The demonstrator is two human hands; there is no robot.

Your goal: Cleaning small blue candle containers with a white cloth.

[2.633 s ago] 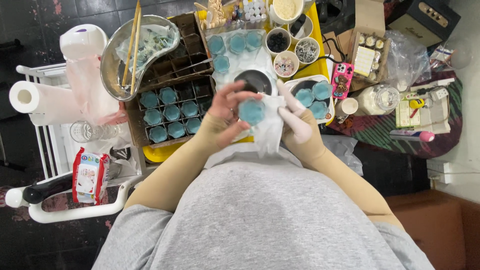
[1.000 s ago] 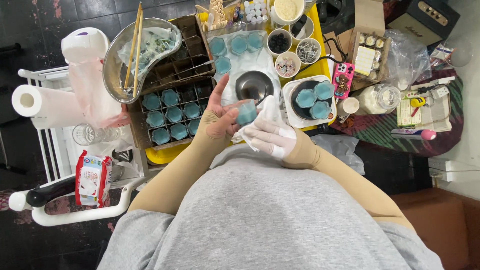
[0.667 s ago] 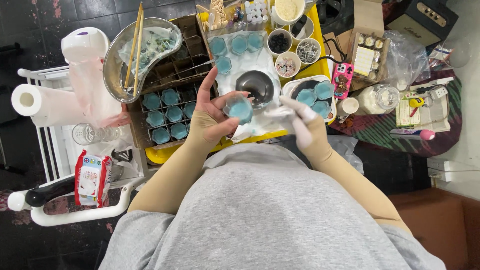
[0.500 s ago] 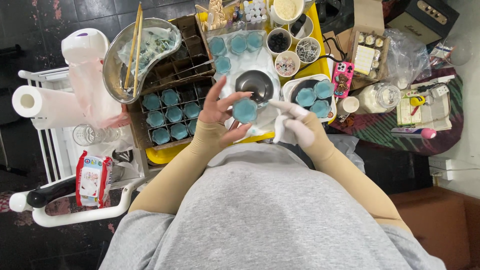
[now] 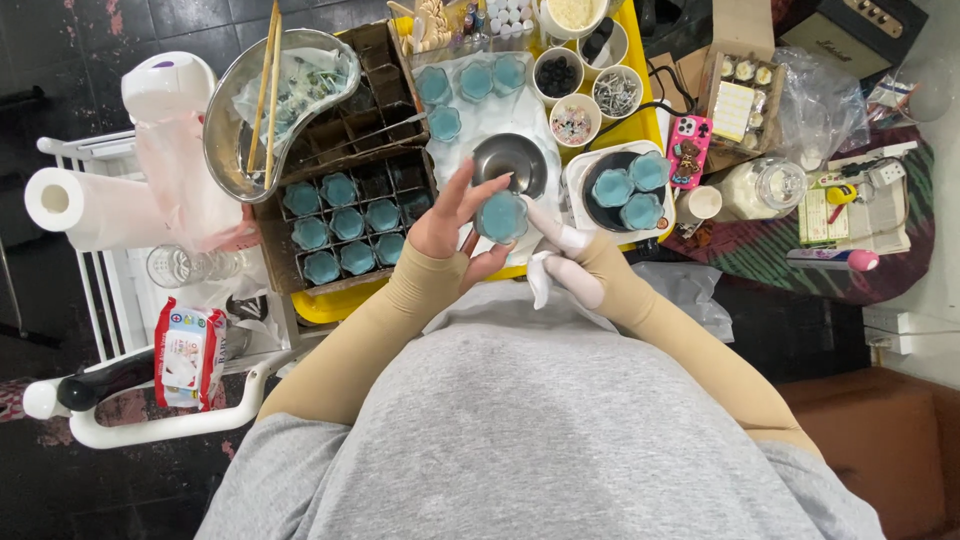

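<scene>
1. The left hand (image 5: 452, 222) grips a blue candle (image 5: 501, 216), its fingertips closed around the rim.
2. The right hand (image 5: 572, 262) clutches a white cloth (image 5: 541, 275), just beside the candle.
3. A metal bowl (image 5: 509, 162) sits just beyond the fingertips.

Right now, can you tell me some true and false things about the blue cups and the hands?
1. The left hand holds a blue cup. True.
2. The right hand holds chopsticks. False: it holds a white cloth; the chopsticks lie in the metal dish.
3. Blue cups fill part of the brown crate. True.
4. The paper roll sits by the right hand. False: it is far out on the left side.
5. The steel bowl is full of blue cups. False: it looks empty.
</scene>
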